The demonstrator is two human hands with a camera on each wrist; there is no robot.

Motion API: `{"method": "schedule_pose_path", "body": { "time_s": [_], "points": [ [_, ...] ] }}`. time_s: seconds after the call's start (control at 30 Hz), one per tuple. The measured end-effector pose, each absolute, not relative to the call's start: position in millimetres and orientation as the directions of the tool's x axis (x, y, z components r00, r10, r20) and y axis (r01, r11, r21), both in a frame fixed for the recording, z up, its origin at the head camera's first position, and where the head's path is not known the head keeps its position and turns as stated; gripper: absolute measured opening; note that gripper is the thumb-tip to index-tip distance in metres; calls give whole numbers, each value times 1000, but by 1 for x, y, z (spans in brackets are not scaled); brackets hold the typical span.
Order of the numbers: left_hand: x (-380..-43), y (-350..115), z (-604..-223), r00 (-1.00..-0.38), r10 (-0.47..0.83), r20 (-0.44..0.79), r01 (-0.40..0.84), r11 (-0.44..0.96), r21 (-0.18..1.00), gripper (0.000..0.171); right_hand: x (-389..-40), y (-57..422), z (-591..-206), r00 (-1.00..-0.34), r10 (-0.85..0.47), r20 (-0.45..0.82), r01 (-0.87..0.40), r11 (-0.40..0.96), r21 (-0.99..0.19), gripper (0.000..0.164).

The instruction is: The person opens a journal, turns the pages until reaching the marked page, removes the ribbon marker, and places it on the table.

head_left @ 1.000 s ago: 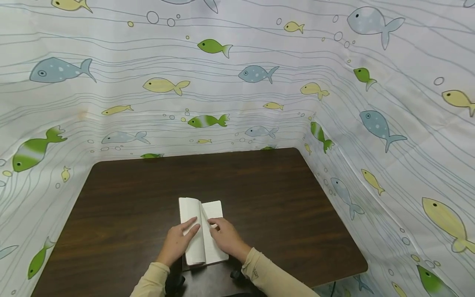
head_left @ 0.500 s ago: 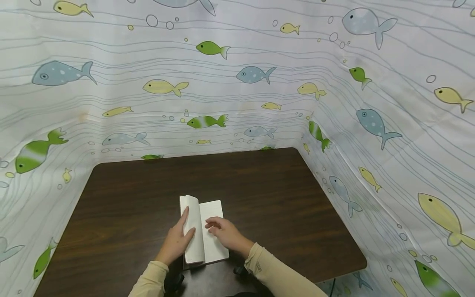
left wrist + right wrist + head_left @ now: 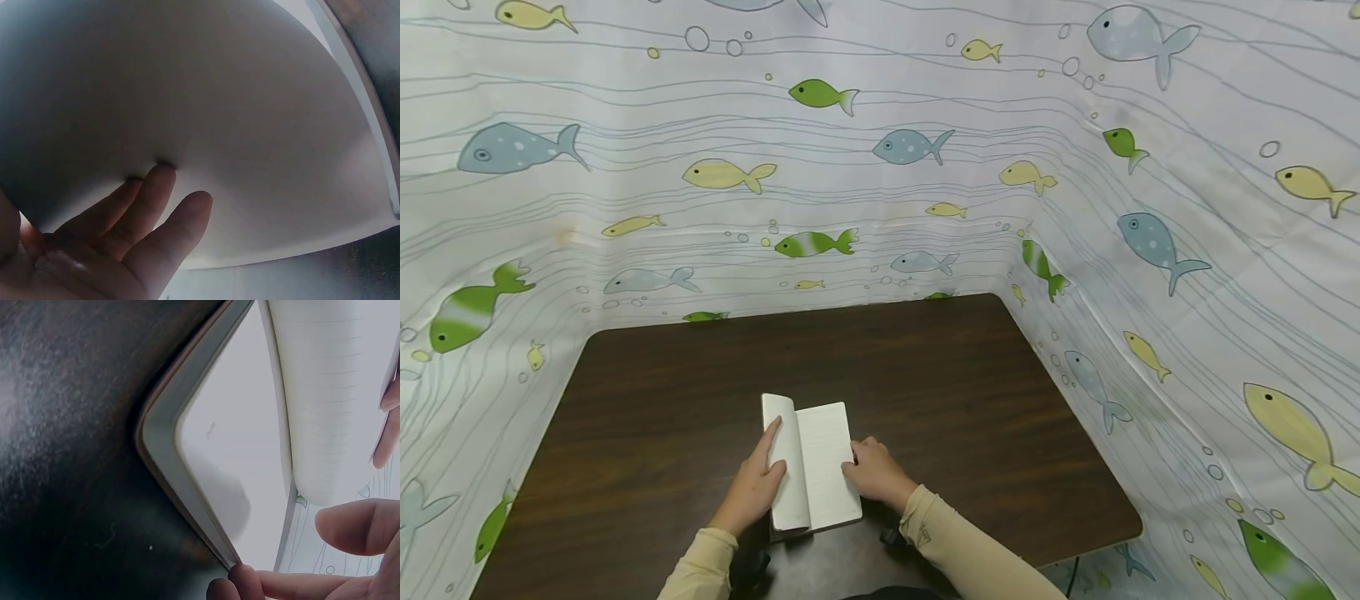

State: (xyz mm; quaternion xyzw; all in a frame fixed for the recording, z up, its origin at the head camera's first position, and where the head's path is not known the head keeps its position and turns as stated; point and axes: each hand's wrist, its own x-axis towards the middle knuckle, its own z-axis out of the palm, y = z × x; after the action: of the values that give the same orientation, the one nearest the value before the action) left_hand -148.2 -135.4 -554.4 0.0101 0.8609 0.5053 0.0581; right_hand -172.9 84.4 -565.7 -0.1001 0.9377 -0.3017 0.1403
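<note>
An open notebook (image 3: 823,467) with pale pages lies on the dark table, its left pages raised and curving. My left hand (image 3: 750,492) holds those raised pages at their left side, with the thumb over the paper. In the left wrist view, fingers (image 3: 150,197) touch the broad pale surface of a page. My right hand (image 3: 880,475) is at the right edge of the notebook, with its thumb by the page. In the right wrist view, curled fingertips (image 3: 245,581) touch the page edge and the thumb stands a little apart. Faint ruled lines show on the paper.
The brown wood-grain table (image 3: 662,400) extends around the notebook. A white curtain (image 3: 850,200) printed with fish encloses its back and sides. Small dark objects, one of them a black thing (image 3: 751,569), sit below the wrists at the near edge.
My right hand has moved from over the middle of the notebook out to its right edge. The left pages lean further left, baring more of the right page; the left hand shifted slightly.
</note>
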Motion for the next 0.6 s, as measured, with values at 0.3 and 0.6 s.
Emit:
{"method": "schedule_pose_path", "body": {
  "time_s": [0.3, 0.6],
  "points": [
    [-148, -136, -562, -996, 72, -62, -15, 523, 852, 69, -173, 83, -566, -956, -227, -184, -68, 786, -614, 43],
    [-149, -135, -563, -997, 66, -41, -1, 517, 856, 67, -166, 75, -557, -956, -272, -108, -116, 690, -714, 36]
  ]
}}
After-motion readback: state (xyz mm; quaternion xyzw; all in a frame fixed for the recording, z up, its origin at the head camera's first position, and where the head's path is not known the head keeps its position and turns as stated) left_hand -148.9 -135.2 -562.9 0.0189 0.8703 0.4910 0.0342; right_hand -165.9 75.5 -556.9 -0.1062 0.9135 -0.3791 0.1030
